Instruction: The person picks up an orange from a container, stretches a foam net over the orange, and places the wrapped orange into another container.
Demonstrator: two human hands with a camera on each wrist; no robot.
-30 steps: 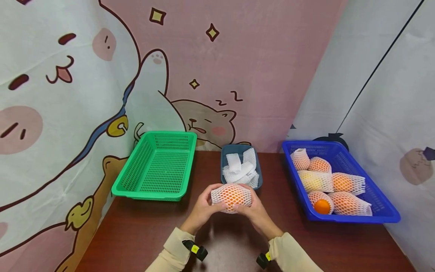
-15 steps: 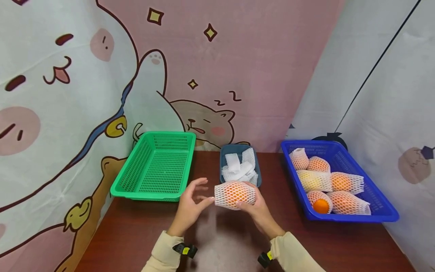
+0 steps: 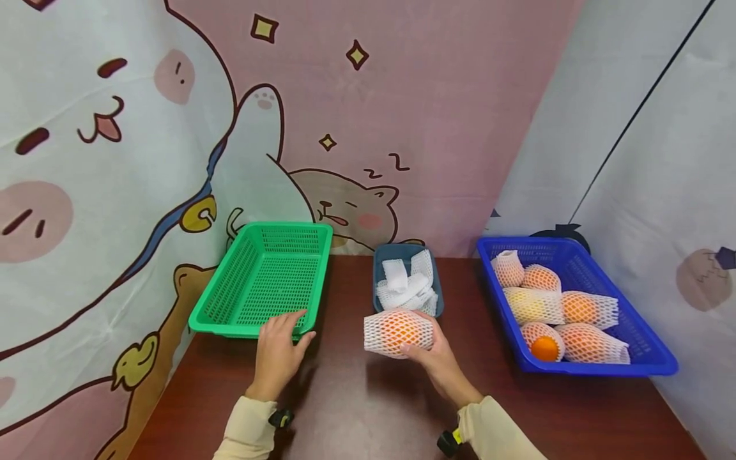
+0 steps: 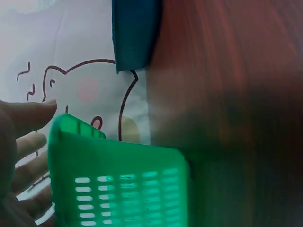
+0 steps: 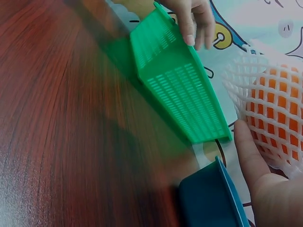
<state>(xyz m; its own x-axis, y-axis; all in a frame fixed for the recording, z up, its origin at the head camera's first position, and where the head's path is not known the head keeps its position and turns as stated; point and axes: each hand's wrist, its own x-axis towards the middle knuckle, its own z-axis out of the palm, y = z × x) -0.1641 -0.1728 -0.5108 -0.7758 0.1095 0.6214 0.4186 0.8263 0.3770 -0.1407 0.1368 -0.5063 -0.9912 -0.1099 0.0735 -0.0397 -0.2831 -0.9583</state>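
Note:
In the head view, my right hand [image 3: 439,361] grips an orange in a white foam net sleeve [image 3: 398,333], held above the table in front of the small blue-grey bin. The thumb lies on the near side of the netted orange; the fingers behind it are mostly hidden. My left hand [image 3: 278,351] is at the near rim of the green basket [image 3: 248,329], its fingers loosely extended over the edge. From the left wrist, the fingers [image 4: 31,172] appear beside the basket wall [image 4: 118,151], not curled round it. Whether they touch the rim I cannot tell.
The blue-grey bin [image 3: 439,287] at the back middle contains several white foam nets [image 3: 405,291]. On the right, a blue basket [image 3: 650,358] holds several netted fruits [image 3: 592,345], mostly orange and one yellowish. Printed cloth [image 3: 448,128] hangs behind the brown table [image 3: 356,409].
Both hands held the netted orange at first. My left hand has let go and moved left to the green basket, while my right hand keeps the orange nearly in place.

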